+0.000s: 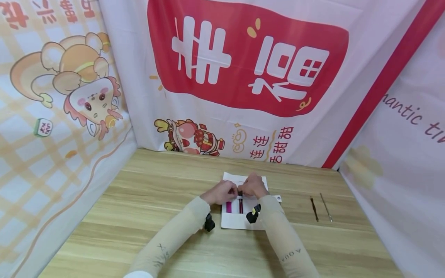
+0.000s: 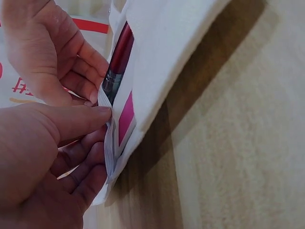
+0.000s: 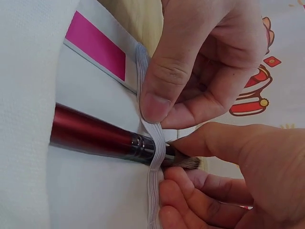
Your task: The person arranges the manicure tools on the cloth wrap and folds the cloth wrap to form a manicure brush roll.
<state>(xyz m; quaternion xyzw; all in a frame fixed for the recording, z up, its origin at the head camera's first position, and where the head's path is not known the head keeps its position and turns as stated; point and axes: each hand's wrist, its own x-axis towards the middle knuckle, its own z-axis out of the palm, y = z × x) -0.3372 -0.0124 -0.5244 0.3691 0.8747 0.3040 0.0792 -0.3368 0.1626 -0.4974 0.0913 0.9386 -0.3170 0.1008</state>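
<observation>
A white fabric pouch (image 1: 243,222) lies on the table, with a white elastic band (image 3: 153,186) across it. The makeup brush (image 3: 90,131), with a dark red handle and a black and silver collar, passes beneath the band. Its handle end is hidden behind a white flap (image 3: 24,114). My left hand (image 1: 224,192) pinches the band beside the brush, thumb on top (image 2: 47,148). At the bristle end, my right hand (image 1: 253,186) holds the brush between thumb and fingers (image 3: 228,167). A magenta strip (image 3: 97,45) shows on the pouch beside the brush.
To the right on the wood-grain table (image 1: 167,185) lie a thin brown tool (image 1: 314,208) and a slim metal tool (image 1: 326,207). A small white tag (image 1: 278,198) sticks out by the pouch's right edge. Printed cloth walls (image 1: 139,77) stand around the table.
</observation>
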